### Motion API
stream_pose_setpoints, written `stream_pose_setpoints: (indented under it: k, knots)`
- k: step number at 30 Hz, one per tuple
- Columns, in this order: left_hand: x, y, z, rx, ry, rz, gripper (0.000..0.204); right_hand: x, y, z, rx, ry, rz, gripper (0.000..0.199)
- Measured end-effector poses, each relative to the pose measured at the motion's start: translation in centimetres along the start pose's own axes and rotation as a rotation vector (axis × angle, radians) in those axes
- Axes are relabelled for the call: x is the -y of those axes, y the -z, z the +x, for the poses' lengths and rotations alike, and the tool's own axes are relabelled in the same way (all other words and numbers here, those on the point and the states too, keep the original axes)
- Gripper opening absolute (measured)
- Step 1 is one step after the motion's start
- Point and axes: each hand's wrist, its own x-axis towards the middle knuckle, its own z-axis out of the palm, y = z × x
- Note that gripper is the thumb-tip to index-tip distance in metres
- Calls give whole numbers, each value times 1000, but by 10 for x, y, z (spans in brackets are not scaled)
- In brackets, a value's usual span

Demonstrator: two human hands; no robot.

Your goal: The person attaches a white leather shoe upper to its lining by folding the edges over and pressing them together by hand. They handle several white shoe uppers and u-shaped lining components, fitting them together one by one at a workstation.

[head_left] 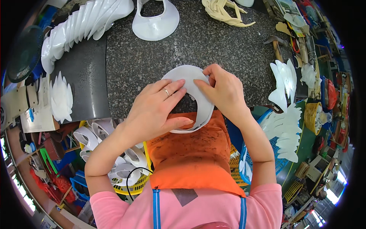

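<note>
A white curved shoe upper (205, 106) lies at the near edge of a dark speckled stone slab (228, 49), partly over my orange apron (183, 152). My left hand (150, 103), with a ring on one finger, rests on the upper's left side. Its fingers stretch out flat on the white surface and the thumb stands apart below. On the right side, my right hand (227, 89) grips the rim between thumb and curled fingers. The fingertips behind that rim are partly hidden.
Another white upper (156, 23) lies at the far edge, beside a long row of overlapping uppers (82, 28). Cream strips (225, 11) and a hammer (277, 47) lie farther right. White pieces (284, 82) sit near the right edge. A yellow basket (139, 187) holds several uppers.
</note>
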Motion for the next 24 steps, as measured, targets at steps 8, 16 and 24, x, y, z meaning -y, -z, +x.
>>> stream_pose_setpoints:
  k: [8,16,24]
  knots:
    - [-11,-5,8,-33,69,130,65,-13,-6,2,-91,276,-168,27]
    - [-12,3,17,13,138,106,69,-15,-12,-1,-171,347,-315,25]
    - [-15,0,23,56,97,184,74,-23,-16,-4,-248,369,-243,29]
